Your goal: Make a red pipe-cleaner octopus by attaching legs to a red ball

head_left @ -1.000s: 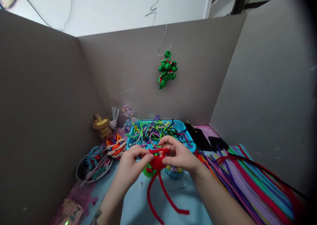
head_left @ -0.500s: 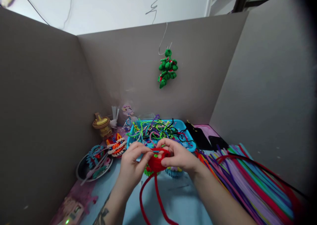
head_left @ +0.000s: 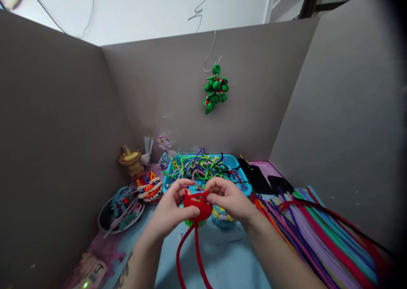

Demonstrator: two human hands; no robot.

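Both hands hold a small red pipe-cleaner piece (head_left: 196,205) above the light blue table. My left hand (head_left: 173,207) pinches its left side with thumb and fingers. My right hand (head_left: 227,198) grips its top right, fingers curled. Two long red stems (head_left: 187,255) hang down from the piece toward me. Under the hands sit a green woven piece (head_left: 190,223) and a blue-and-yellow one (head_left: 222,218).
A blue tray (head_left: 241,183) of tangled pipe cleaners stands behind the hands. Long coloured pipe cleaners (head_left: 318,234) lie fanned at the right. A dark dish (head_left: 108,219) with craft pieces is at the left. Grey cardboard walls enclose the desk; a green ornament (head_left: 215,90) hangs on the back wall.
The red piece has been turned in my fingers, and its hanging stems swung left and closer together. The hands stayed in about the same place.
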